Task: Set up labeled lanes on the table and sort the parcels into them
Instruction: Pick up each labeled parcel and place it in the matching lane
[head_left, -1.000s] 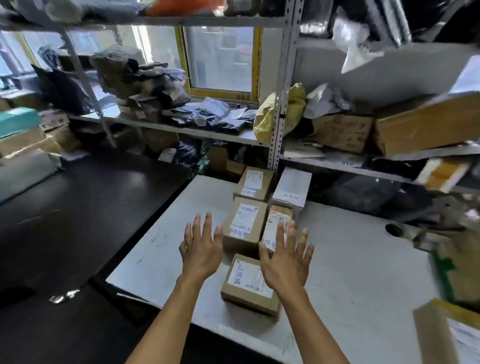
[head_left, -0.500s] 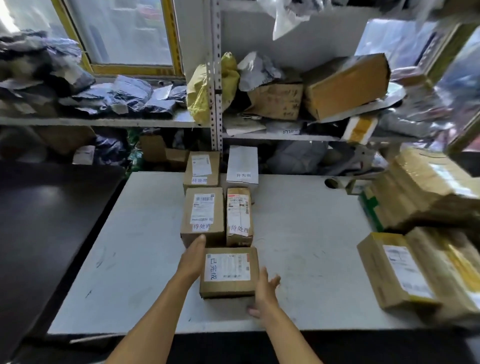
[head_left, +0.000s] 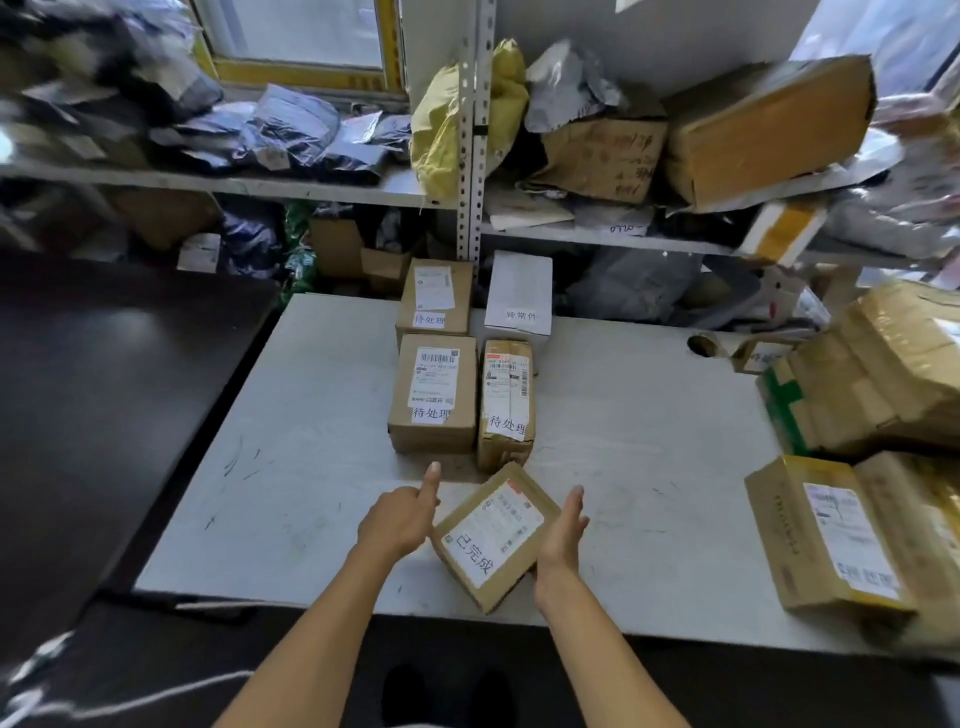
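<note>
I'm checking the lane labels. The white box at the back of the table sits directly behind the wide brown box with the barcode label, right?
Not quite. In the head view the white box sits behind the narrow taped box. Behind the wide brown box is another brown box.

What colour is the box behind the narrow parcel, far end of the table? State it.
White box, with a handwritten label; the head view shows it.
</note>
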